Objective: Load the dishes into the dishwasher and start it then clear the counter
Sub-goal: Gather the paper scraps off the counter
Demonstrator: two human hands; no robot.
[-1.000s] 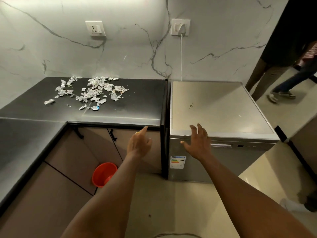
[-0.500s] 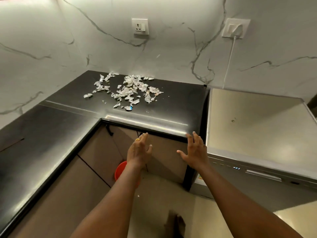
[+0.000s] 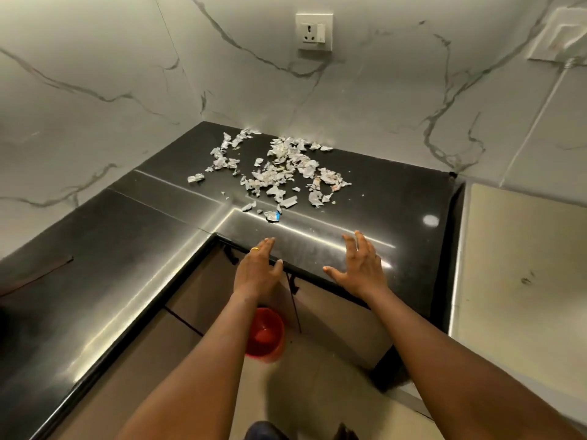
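Note:
A scatter of torn paper scraps (image 3: 279, 173) lies on the black L-shaped counter (image 3: 381, 198), near the marble back wall. My left hand (image 3: 257, 271) hovers at the counter's front edge with straight fingers and holds nothing; a gold ring sits on one finger. My right hand (image 3: 359, 268) is spread open just above the counter's front strip, also empty. The scraps lie a short way beyond both hands. The silver dishwasher (image 3: 521, 265) stands at the right, and only its flat top shows.
A red bucket (image 3: 265, 335) stands on the floor below the counter, between my forearms. Cabinet doors with dark handles (image 3: 293, 281) run under the counter. A wall socket (image 3: 314, 31) is above the scraps, and a second socket with a white cord (image 3: 559, 42) is at the upper right.
My view has swung left from the dishwasher to the counter. Both hands have moved forward from in front of the cabinets to the counter's front edge, closer to the scraps.

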